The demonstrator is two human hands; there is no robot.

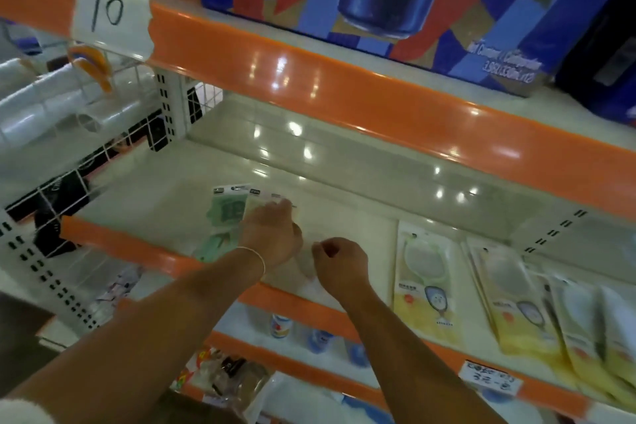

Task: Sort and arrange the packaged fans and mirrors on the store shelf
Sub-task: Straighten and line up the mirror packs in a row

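On the cream shelf (344,210), my left hand (272,234) lies flat, fingers spread, on a pale packaged item (254,204) next to a green packaged fan (227,208). My right hand (339,262) hovers just right of it with fingers curled; a thin pale pack (311,280) lies under it, and whether the fingers pinch it is unclear. Further right lies a yellow-and-white mirror pack (425,282), then a fanned row of several similar packs (537,313).
An orange-edged shelf (344,79) above carries a large blue box (395,0). A wire divider (103,134) with clear plastic tubes stands at the left. Lower shelves hold small bottles (282,325) and bagged goods. A handwritten price tag (490,380) hangs on the front rail.
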